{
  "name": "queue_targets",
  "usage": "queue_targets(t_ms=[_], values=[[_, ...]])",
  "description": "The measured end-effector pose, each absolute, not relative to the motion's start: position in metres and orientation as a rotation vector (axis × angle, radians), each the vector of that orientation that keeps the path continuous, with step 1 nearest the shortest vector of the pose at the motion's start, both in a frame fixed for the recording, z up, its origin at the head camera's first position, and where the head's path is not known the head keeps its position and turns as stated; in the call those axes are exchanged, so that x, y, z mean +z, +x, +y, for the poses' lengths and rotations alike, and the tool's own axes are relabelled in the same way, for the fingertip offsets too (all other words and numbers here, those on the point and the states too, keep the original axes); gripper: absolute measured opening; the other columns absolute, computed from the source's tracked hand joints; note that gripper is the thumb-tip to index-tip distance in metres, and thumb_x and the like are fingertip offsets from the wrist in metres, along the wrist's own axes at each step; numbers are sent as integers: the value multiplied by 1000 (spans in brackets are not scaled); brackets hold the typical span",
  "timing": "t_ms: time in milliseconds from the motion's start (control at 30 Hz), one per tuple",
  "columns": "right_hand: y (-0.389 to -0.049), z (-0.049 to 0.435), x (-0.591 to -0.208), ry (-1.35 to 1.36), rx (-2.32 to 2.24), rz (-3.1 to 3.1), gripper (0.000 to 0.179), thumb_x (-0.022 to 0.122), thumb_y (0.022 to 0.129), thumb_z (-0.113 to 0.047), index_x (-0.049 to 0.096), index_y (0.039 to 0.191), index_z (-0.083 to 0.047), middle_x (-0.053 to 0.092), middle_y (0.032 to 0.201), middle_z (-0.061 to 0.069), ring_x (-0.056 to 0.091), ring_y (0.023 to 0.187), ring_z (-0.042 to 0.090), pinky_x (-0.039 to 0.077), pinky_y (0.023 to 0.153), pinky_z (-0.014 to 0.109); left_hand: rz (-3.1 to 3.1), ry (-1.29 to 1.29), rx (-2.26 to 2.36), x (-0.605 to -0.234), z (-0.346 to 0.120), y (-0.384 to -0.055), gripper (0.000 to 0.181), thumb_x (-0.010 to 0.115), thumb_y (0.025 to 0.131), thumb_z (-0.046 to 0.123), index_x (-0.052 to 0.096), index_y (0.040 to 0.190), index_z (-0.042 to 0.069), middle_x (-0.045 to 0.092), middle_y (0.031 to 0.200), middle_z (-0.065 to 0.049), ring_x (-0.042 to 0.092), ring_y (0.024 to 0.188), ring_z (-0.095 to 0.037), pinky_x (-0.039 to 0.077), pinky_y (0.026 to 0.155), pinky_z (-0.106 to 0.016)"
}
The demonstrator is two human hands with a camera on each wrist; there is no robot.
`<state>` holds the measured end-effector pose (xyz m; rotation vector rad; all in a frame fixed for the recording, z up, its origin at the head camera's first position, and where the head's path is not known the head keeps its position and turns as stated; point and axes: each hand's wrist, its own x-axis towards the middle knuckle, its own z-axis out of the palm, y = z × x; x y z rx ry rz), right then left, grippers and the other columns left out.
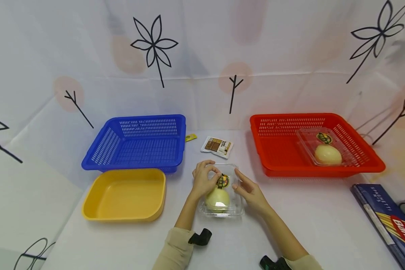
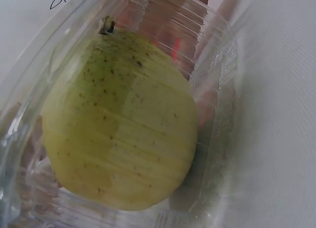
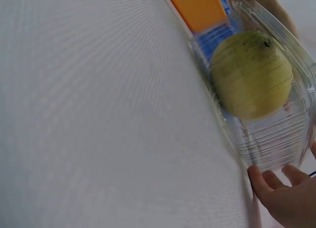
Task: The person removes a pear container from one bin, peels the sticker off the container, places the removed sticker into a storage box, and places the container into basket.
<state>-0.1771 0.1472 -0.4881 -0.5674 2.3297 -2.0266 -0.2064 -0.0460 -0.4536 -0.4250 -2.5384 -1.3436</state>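
A clear plastic clamshell box (image 1: 237,210) lies on the table between both hands. Inside it is a round yellow-green fruit (image 1: 217,199), speckled brown with a short stem in the left wrist view. A round black, yellow and red sticker (image 1: 224,181) shows at the lid. My left hand (image 1: 204,180) reaches over the box's left side, thumb and finger bent together at the sticker's upper edge. My right hand (image 1: 254,195) touches the box's right side with fairly straight, spread fingers. In the right wrist view, fingertips (image 3: 253,171) meet the box's ribbed wall.
A blue basket (image 1: 183,150) and yellow tray (image 1: 87,210) stand left. At the right, a red basket (image 1: 266,150) holds another boxed fruit (image 1: 328,154). Behind the box lie a brown-and-white packet (image 1: 217,146) and yellow sachet (image 1: 191,137). A blue spaghetti pack (image 1: 386,213) lies far right.
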Motion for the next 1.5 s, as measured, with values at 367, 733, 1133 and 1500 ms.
queue_targets(t_ms=[367, 733, 1133, 1500], values=[[-177, 147, -489, -552, -2020, 2332, 57, 58, 91, -3, 35, 142, 3, 32, 148, 21, 28, 135, 37, 26, 105, 43, -2524, -423, -1361, -452, -46, -204, 6, 66, 81, 10, 67, 78, 4, 57, 120, -14, 42, 116, -33, 24, 98, -54], [-177, 147, -490, -553, -2031, 2321, 57, 58, 91, -3, 35, 142, 3, 32, 148, 21, 27, 136, 38, 28, 105, 33, -2514, -456, -1344, -454, -48, -205, 6, 65, 82, 9, 66, 79, 4, 57, 119, -14, 42, 115, -34, 24, 97, -55], [-176, 148, -489, -547, -2024, 2333, 56, 58, 91, -4, 35, 142, 3, 32, 148, 20, 26, 136, 37, 25, 106, 40, -2467, -444, -1493, -456, -49, -206, 6, 68, 80, 11, 68, 81, 5, 58, 121, -17, 42, 117, -33, 24, 96, -56], [-176, 147, -489, -529, -2031, 2308, 57, 58, 91, -4, 34, 143, 3, 31, 148, 21, 26, 136, 39, 29, 104, 24, -2511, -543, -1437, -453, -52, -214, 14, 75, 76, 13, 76, 88, 5, 58, 117, -19, 41, 112, -32, 32, 93, -48]])
